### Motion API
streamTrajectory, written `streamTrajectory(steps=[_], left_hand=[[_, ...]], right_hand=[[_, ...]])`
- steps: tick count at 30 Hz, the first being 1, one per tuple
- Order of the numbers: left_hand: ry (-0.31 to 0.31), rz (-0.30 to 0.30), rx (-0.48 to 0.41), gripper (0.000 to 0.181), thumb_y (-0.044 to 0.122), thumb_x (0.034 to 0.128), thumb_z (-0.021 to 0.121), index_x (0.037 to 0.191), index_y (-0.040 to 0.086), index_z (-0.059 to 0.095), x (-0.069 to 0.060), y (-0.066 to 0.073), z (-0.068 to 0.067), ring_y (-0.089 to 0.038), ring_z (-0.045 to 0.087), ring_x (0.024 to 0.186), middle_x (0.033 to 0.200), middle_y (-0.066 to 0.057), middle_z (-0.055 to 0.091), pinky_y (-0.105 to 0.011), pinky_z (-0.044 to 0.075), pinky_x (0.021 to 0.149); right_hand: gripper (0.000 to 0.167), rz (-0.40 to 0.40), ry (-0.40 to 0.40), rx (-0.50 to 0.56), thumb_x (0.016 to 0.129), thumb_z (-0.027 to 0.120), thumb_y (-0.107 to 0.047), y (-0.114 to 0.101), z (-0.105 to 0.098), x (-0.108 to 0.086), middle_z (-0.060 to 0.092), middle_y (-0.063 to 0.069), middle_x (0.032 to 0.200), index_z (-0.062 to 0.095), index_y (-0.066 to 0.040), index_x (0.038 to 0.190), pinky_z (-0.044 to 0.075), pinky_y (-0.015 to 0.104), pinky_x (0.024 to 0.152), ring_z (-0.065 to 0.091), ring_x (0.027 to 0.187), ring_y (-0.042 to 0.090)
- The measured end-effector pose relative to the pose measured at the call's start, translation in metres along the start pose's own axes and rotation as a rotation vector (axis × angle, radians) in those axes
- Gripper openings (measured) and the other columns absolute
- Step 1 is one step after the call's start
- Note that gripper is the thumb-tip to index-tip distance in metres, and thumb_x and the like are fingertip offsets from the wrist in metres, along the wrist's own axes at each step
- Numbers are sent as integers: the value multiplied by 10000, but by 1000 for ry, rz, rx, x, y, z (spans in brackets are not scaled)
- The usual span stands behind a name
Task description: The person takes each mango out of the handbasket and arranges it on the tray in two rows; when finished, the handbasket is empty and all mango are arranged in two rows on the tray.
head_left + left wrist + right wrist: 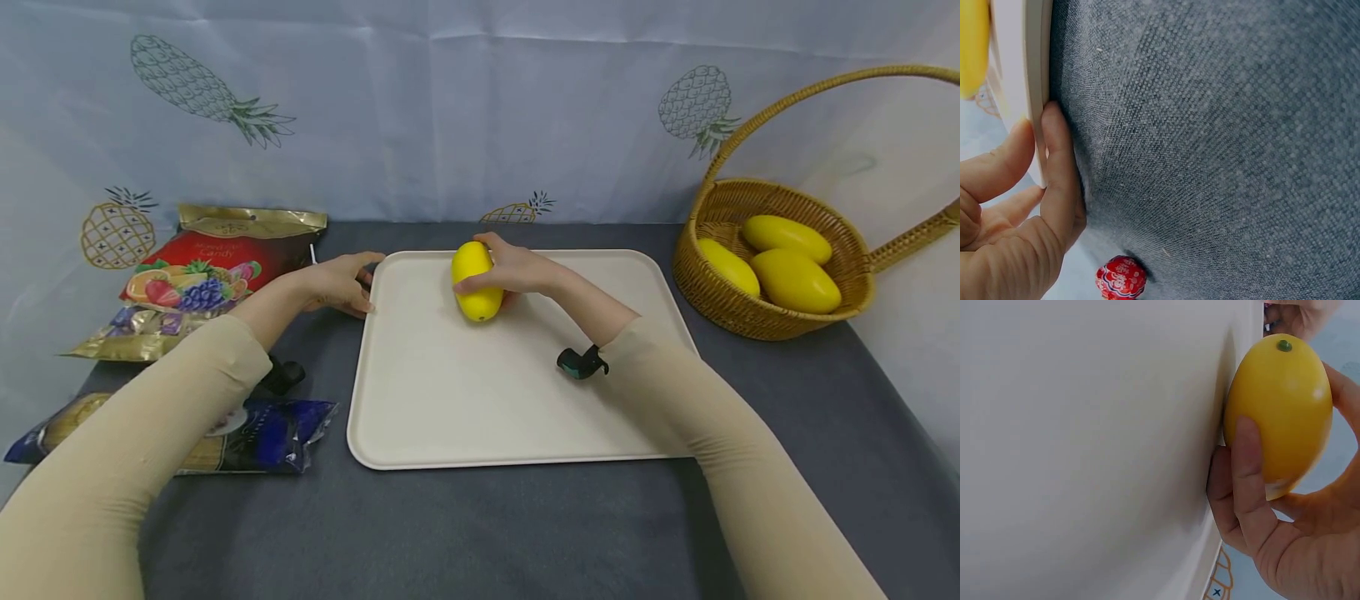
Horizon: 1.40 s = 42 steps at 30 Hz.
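My right hand (517,268) grips a smooth yellow mango (477,283) at the back left of a cream tray (480,400). In the right wrist view the mango (1282,403) shows a small green stem end, with curled fingers (1250,481) around it; its lower side is close to the tray surface. At the tray's left rim my left hand (337,283) pinches the edge. The left wrist view shows that hand (1022,212) with the thumb on the rim and the fingers along the outer side of the tray (1036,62).
A wicker basket (697,287) with three yellow mangoes (797,279) stands at the right. On the left lie a red candy bag (217,275) and blue pasta packets (277,437). A red wrapped candy (1121,277) is near the left hand. A patterned curtain (450,125) hangs behind.
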<state>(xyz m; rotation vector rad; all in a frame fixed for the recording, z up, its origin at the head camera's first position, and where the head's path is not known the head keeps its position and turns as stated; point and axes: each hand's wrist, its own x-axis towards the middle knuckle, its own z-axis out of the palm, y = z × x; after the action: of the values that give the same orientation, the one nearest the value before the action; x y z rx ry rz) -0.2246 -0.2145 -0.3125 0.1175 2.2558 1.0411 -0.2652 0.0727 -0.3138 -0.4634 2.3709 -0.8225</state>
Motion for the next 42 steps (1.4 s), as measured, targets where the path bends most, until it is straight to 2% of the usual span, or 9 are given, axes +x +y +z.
streamTrajectory(steps=[11, 24, 32, 42], left_hand=[[-10, -1, -3, 937, -85, 922, 590, 1601, 95, -30, 1, -1, 0, -357, 523, 1195, 1443, -299, 263, -411, 597, 931], [-12, 10, -26, 962, -94, 906, 611, 1600, 87, -30, -1, -1, 0, -348, 538, 1181, 1440, -302, 250, -393, 604, 915], [-13, 22, -25, 949, -89, 915, 600, 1600, 87, -32, -2, -2, -1, -377, 528, 1211, 1441, -301, 248, -371, 609, 899], [-21, 20, -28, 956, -86, 915, 602, 1600, 91, -39, -2, -1, -1, -376, 530, 1215, 1434, -297, 252, -374, 608, 901]], right_hand=[[1016, 52, 7, 4, 801, 693, -600, -8, 5, -1, 470, 90, 1334, 139, -222, 1565, 615, 296, 726, 562, 1109, 250], [1053, 78, 1, -26, 804, 693, -608, -11, 3, 0, 437, 113, 1395, 104, -212, 1583, 618, 287, 718, 566, 1106, 257], [1074, 82, -7, -45, 808, 674, -629, -11, 1, 0, 411, 131, 1464, 65, -220, 1592, 610, 281, 703, 608, 1031, 245], [1065, 90, -20, -26, 810, 659, -647, -11, 0, -4, 451, 114, 1389, 77, -217, 1591, 617, 295, 704, 602, 1032, 232]])
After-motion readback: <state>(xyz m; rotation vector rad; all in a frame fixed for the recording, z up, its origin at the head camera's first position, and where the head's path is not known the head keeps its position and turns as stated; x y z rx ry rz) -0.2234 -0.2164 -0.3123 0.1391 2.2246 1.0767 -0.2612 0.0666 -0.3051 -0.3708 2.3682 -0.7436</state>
